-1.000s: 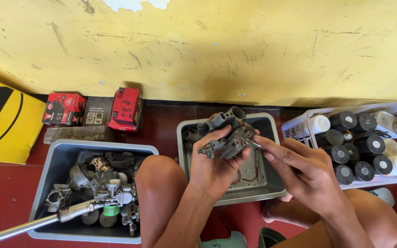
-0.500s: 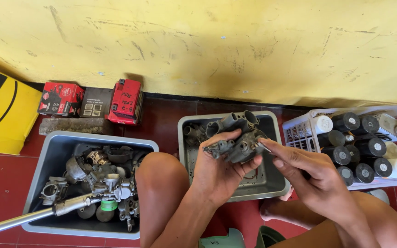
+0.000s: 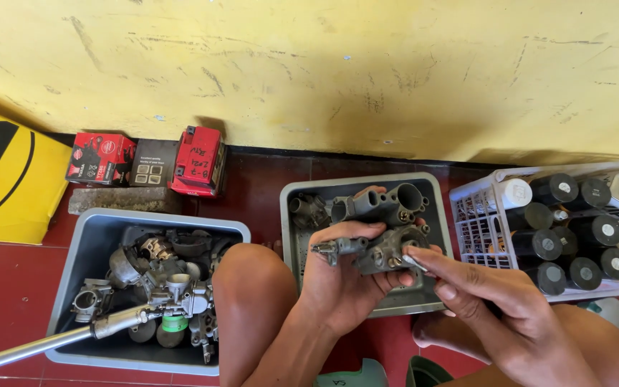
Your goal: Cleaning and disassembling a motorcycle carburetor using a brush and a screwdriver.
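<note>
1. Left hand [image 3: 342, 283] clamped around grey metal carburettor body [image 3: 381, 229], fingers wrapped from below, thumb over its near edge.
2. Right hand [image 3: 499, 308] closed in a pinch on a thin metal tool [image 3: 415, 262]; tip touching the carburettor body's right side. Forefinger stretched along the tool.
3. Carburettor body held up between both hands, directly above small grey tray [image 3: 291, 215]; round ports facing up and away.
4. Small grey tray just beyond the left hand, on red tiled floor [image 3: 8, 301]; another dark metal part [image 3: 309, 209] lying in its far left corner.
5. Left of the left hand, past bare knee [image 3: 252, 294]: large grey tub [image 3: 84, 240] full of carburettor parts [image 3: 159, 276], with metal tube [image 3: 44, 342] sticking out over its near left edge.
6. Right of the right hand: white plastic crate [image 3: 478, 229] packed with spray cans [image 3: 564, 236], black and white caps facing the camera.
7. Far beyond the left hand, against yellow wall [image 3: 324, 72]: red boxes [image 3: 198, 161] and a dark box [image 3: 153, 163] in a row, touching.
8. Far left: yellow panel [image 3: 8, 179] with black marking, leaning at the wall.
9. Near edge, between the forearms: greenish container rim [image 3: 356, 374], mostly cut off.
</note>
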